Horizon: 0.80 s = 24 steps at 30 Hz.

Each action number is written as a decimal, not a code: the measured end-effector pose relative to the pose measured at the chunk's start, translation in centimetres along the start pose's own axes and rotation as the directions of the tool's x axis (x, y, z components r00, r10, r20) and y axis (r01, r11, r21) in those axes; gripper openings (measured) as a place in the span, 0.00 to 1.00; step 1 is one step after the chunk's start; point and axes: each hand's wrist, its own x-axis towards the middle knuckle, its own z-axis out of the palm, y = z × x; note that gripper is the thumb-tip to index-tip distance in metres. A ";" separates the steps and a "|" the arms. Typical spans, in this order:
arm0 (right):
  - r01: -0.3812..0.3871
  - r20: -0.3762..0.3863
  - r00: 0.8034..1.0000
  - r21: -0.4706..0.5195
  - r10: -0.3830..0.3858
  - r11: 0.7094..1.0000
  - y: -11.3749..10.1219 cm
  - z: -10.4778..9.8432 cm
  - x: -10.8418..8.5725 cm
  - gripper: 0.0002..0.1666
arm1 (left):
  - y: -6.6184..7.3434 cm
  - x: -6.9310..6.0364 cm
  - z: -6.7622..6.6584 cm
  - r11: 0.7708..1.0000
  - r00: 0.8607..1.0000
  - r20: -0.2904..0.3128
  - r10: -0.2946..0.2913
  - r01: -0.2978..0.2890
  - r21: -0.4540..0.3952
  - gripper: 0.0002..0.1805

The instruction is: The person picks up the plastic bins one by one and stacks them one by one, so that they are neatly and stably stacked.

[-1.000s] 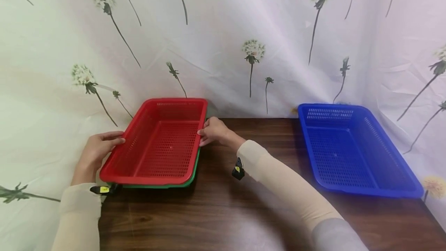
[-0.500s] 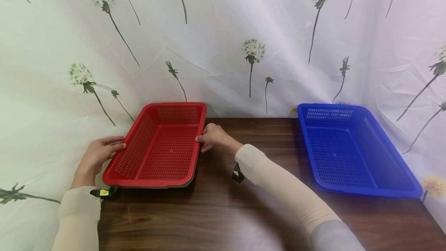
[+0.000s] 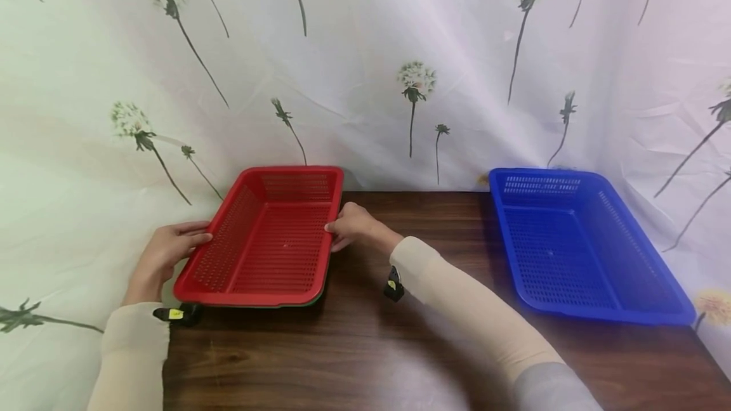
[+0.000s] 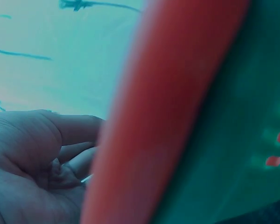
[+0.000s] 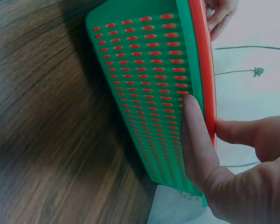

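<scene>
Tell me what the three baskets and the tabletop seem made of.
Red basket: likely moulded plastic, smooth, slightly glossy; rounded rim, even slots.
Green basket: likely plastic too; smooth sides, regular slots.
Blue basket: likely plastic; soft sheen, slotted walls.
Tabletop: wood or wood-look laminate, slightly shiny; brown grain and a pale reflection show, but can't settle which.

Here in the room, one red basket, one green basket nested beneath it and one blue basket make three at one brown desk. One person accounts for two grips, a left grip and a right grip, plus two cream sleeves and two black wrist cameras. Across the printed backdrop, four white seed heads show nearly whole, a fifth partly at far right; one yellow blossom shows beside the blue basket.
</scene>
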 end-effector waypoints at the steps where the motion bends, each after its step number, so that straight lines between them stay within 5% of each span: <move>1: -0.004 0.002 1.000 -0.002 0.004 1.000 0.1 -0.2 -0.1 0.13 | 0.3 -0.1 0.2 1.000 1.000 0.003 0.004 -0.004 0.004 0.34; 8: -0.025 0.021 0.999 -0.053 0.027 0.998 0.7 -2.5 -1.3 0.13 | 2.0 -0.7 2.1 0.998 0.998 0.029 0.062 -0.062 0.016 0.32; 17: -0.049 0.036 0.998 -0.131 0.054 0.990 1.8 -6.5 -3.8 0.13 | 4.4 -1.4 5.8 0.995 0.995 0.098 0.034 -0.025 -0.095 0.31; 24: -0.090 0.018 0.995 -0.154 0.094 0.984 3.0 -9.9 -6.2 0.13 | 6.4 -1.7 9.0 0.992 0.987 0.125 0.102 -0.092 -0.082 0.30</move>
